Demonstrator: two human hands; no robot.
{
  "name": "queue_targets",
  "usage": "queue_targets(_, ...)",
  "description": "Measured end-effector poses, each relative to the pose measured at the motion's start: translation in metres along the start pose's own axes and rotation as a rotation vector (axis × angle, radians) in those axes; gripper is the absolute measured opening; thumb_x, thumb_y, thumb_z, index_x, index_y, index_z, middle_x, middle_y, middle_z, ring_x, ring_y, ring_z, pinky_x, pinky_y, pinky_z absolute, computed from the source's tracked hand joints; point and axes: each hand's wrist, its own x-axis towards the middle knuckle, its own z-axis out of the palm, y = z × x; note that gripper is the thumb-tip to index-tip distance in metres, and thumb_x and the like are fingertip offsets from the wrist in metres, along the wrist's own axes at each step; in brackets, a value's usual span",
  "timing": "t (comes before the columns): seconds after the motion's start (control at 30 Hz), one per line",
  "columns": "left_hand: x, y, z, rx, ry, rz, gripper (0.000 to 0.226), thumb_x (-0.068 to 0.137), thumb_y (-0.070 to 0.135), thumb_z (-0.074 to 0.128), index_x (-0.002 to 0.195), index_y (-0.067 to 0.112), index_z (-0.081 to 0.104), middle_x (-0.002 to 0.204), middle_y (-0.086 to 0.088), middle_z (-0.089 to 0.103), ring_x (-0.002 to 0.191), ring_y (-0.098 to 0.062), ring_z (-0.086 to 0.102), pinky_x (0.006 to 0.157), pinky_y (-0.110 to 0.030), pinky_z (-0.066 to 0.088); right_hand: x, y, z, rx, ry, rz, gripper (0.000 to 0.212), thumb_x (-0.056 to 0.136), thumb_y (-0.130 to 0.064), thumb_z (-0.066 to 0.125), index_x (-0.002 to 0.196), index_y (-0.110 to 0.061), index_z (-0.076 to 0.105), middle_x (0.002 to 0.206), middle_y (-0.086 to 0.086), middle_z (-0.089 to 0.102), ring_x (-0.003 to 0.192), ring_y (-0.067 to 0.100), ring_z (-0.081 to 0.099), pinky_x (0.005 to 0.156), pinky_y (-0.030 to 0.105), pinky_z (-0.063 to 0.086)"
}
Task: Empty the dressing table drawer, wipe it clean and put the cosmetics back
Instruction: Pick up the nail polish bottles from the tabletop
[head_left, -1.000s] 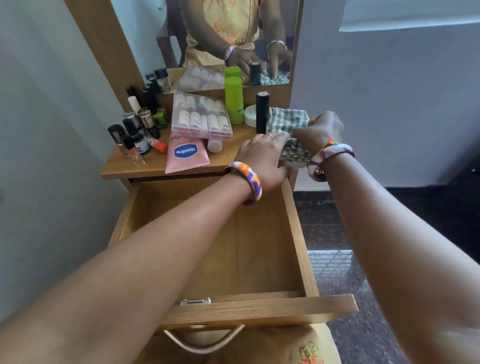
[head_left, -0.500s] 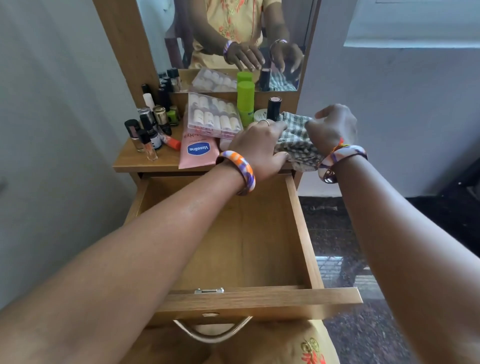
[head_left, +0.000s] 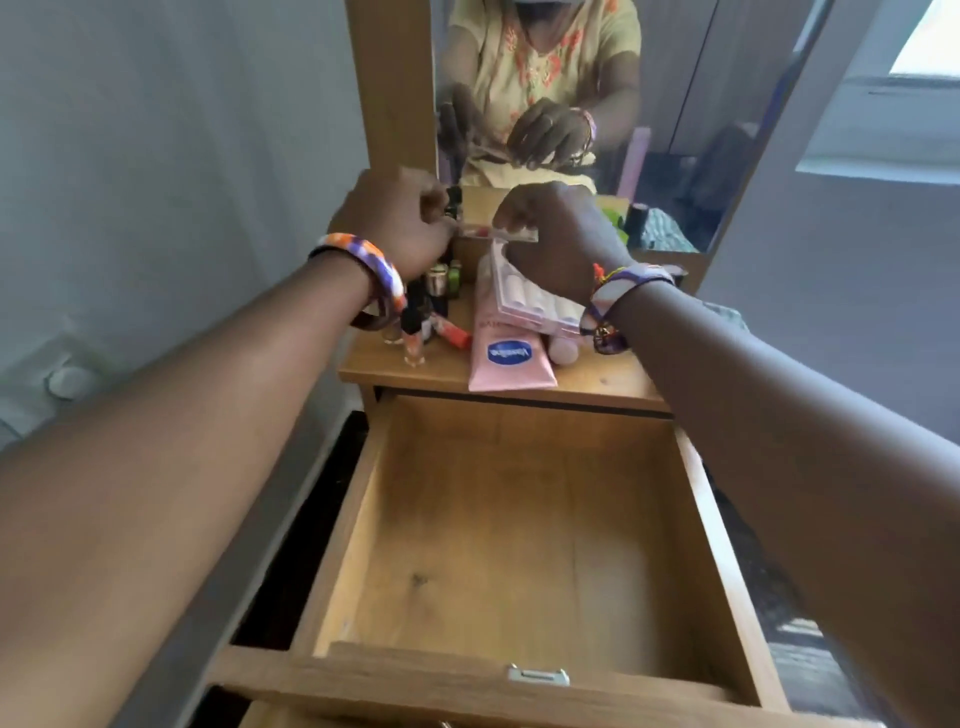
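Note:
The wooden drawer (head_left: 519, 530) stands pulled out with a bare bottom. Above the back of the table top, my left hand (head_left: 395, 223) and my right hand (head_left: 556, 239) hold a small flat clear case (head_left: 501, 235) between them, each pinching one end. Beneath my hands lie a clear box of small pale bottles (head_left: 530, 299), a pink Vaseline tube (head_left: 511, 358) and a cluster of small bottles (head_left: 436, 291). My right wrist covers part of the box.
The mirror (head_left: 649, 104) rises behind the table top (head_left: 597, 382) and reflects my hands. A grey wall is close on the left, and dark floor lies on both sides of the drawer. A metal catch (head_left: 537, 675) sits on the drawer's front panel.
Both hands left the checked cloth at the right of the table top and moved left to the back. They now hold a small clear case. The view has shifted left.

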Motion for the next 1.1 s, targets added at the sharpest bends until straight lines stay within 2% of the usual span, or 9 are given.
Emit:
queue_targets(0.03, 0.008, -0.010, -0.003, 0.013, -0.002, -0.033, 0.022, 0.084, 0.019, 0.059, 0.101, 0.011, 0.070, 0.108, -0.012, 0.069, 0.102, -0.031, 0.063, 0.094, -0.034, 0.049, 0.010, -0.003, 0.005, -0.014, -0.029, -0.012, 0.030, 0.073, -0.023, 0.058, 0.102, -0.021, 0.068, 0.105, 0.004, 0.068, 0.101, 0.026, 0.062, 0.088, 0.039, 0.051)
queue_targets(0.13, 0.029, -0.033, -0.006, 0.048, -0.040, -0.097, 0.026, 0.087, 0.015, 0.057, 0.110, 0.009, 0.067, 0.117, -0.012, 0.066, 0.109, -0.029, 0.060, 0.094, -0.030, 0.044, 0.037, -0.006, 0.020, -0.101, -0.097, -0.050, 0.036, 0.078, -0.005, 0.055, 0.111, -0.017, 0.065, 0.113, 0.007, 0.066, 0.106, 0.027, 0.060, 0.088, 0.029, 0.047)
queue_targets(0.27, 0.051, -0.047, 0.000, 0.076, -0.085, -0.130, 0.028, 0.087, 0.011, 0.056, 0.112, 0.007, 0.067, 0.119, -0.014, 0.064, 0.109, -0.031, 0.059, 0.088, -0.030, 0.044, 0.059, -0.009, 0.030, -0.141, -0.147, -0.113, 0.041, 0.082, 0.001, 0.052, 0.120, -0.011, 0.062, 0.122, 0.011, 0.062, 0.113, 0.030, 0.057, 0.090, 0.028, 0.044)
queue_targets(0.47, 0.072, -0.051, 0.020, 0.173, -0.207, -0.156, 0.028, 0.083, 0.027, 0.064, 0.096, 0.004, 0.072, 0.100, -0.016, 0.068, 0.090, -0.033, 0.061, 0.068, -0.028, 0.042, 0.083, -0.012, 0.047, -0.200, -0.216, -0.148, 0.039, 0.083, -0.004, 0.055, 0.121, -0.010, 0.062, 0.113, 0.015, 0.064, 0.104, 0.033, 0.061, 0.081, 0.031, 0.049)
queue_targets(0.57, 0.078, -0.051, 0.032, 0.229, -0.254, -0.170, 0.026, 0.084, 0.027, 0.064, 0.089, 0.001, 0.068, 0.085, -0.015, 0.061, 0.077, -0.031, 0.057, 0.063, -0.030, 0.040, 0.088, -0.011, 0.057, -0.219, -0.229, -0.134, 0.034, 0.084, -0.010, 0.061, 0.118, -0.006, 0.062, 0.111, 0.018, 0.065, 0.099, 0.034, 0.063, 0.075, 0.030, 0.048)
queue_targets(0.67, 0.082, -0.054, 0.041, 0.292, -0.230, -0.169, 0.020, 0.088, 0.020, 0.060, 0.088, 0.001, 0.064, 0.078, -0.014, 0.055, 0.072, -0.030, 0.055, 0.062, -0.031, 0.040, 0.092, -0.010, 0.064, -0.206, -0.233, -0.137, 0.034, 0.083, -0.013, 0.063, 0.117, -0.008, 0.062, 0.113, 0.018, 0.062, 0.100, 0.034, 0.063, 0.078, 0.032, 0.050)
queue_targets(0.77, 0.087, -0.059, 0.045, 0.288, -0.206, -0.159, 0.021, 0.090, 0.019, 0.058, 0.095, 0.000, 0.067, 0.082, -0.014, 0.060, 0.070, -0.028, 0.055, 0.063, -0.030, 0.042, 0.093, -0.011, 0.064, -0.189, -0.233, -0.136, 0.031, 0.085, -0.012, 0.062, 0.115, -0.008, 0.063, 0.115, 0.016, 0.061, 0.099, 0.035, 0.063, 0.078, 0.033, 0.052)
queue_targets(0.9, 0.089, -0.058, 0.045, 0.278, -0.180, -0.157, 0.021, 0.090, 0.018, 0.059, 0.098, -0.001, 0.066, 0.082, -0.013, 0.055, 0.070, -0.026, 0.051, 0.066, -0.029, 0.041, 0.091, -0.012, 0.057, -0.196, -0.215, -0.150, 0.030, 0.088, -0.011, 0.059, 0.117, -0.004, 0.059, 0.117, 0.017, 0.058, 0.101, 0.034, 0.061, 0.073, 0.028, 0.043)
queue_targets(1.1, 0.089, -0.048, 0.026, 0.266, -0.090, -0.157, 0.025, 0.087, 0.019, 0.063, 0.098, -0.003, 0.066, 0.096, -0.021, 0.065, 0.077, -0.028, 0.057, 0.067, -0.029, 0.042, 0.094, -0.016, 0.041, -0.179, -0.168, -0.154, 0.030, 0.086, -0.005, 0.057, 0.116, -0.005, 0.062, 0.114, 0.018, 0.059, 0.100, 0.033, 0.061, 0.075, 0.028, 0.045)
